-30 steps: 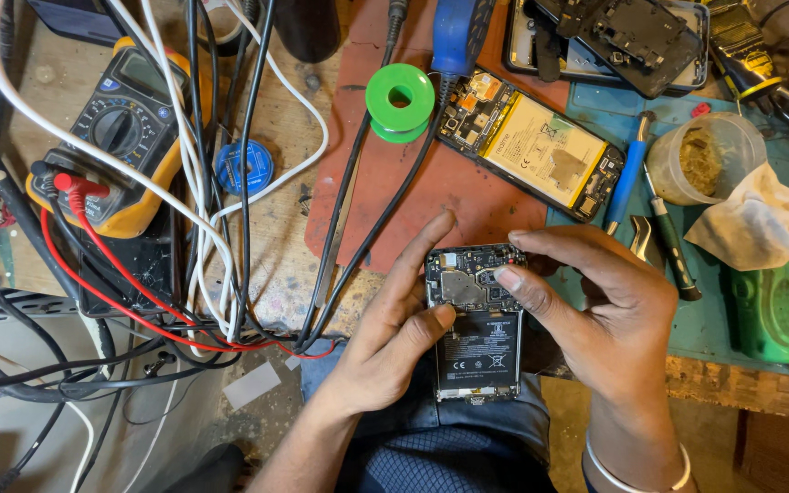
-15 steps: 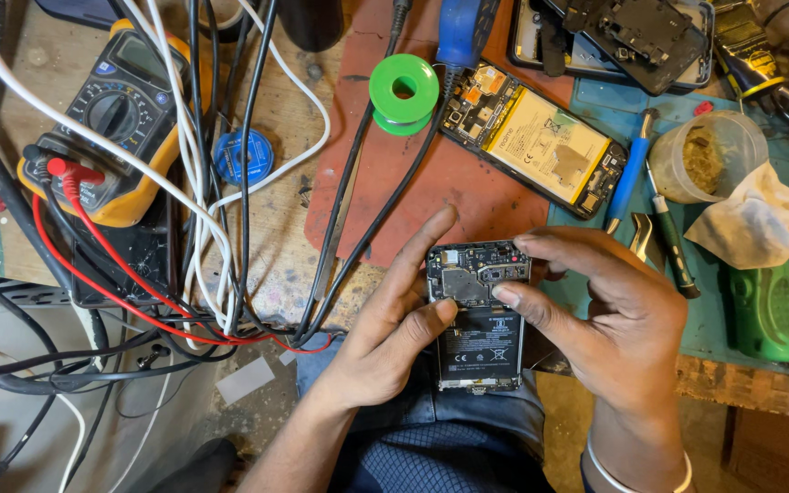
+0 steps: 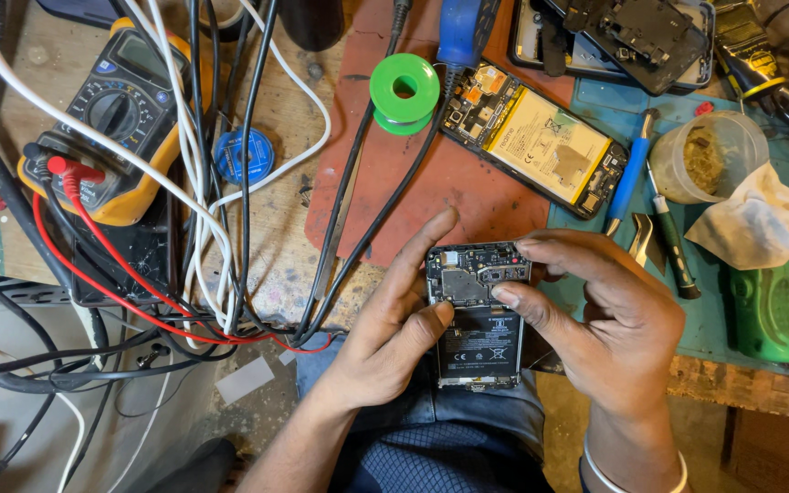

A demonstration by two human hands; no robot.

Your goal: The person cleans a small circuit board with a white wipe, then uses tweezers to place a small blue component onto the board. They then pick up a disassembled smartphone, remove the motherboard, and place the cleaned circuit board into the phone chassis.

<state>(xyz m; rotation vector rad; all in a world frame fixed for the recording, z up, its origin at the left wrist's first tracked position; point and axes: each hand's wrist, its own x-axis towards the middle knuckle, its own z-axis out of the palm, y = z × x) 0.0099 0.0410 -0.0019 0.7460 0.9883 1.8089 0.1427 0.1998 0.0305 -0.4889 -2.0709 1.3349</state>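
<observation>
Opened phone (image 3: pixel 477 315) held over the lap at the counter (image 3: pixel 732 379) edge. Left hand (image 3: pixel 385 342) cradles its side, thumb on the battery; right hand (image 3: pixel 618 319) grips the other edge, fingertip pressing the board. Likely light, stiff, fragile: best held by the frame. Farther off, a clear cup (image 3: pixel 707 155) holds brownish wadding; second opened phone (image 3: pixel 531 137) lies flat.

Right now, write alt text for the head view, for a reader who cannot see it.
Two bare hands hold an opened phone with its back cover off: the left hand grips its left edge, the right hand presses a fingertip on the upper circuit board. On the cluttered bench beyond lie a second opened phone, a green spool and a yellow multimeter among cables.
</observation>
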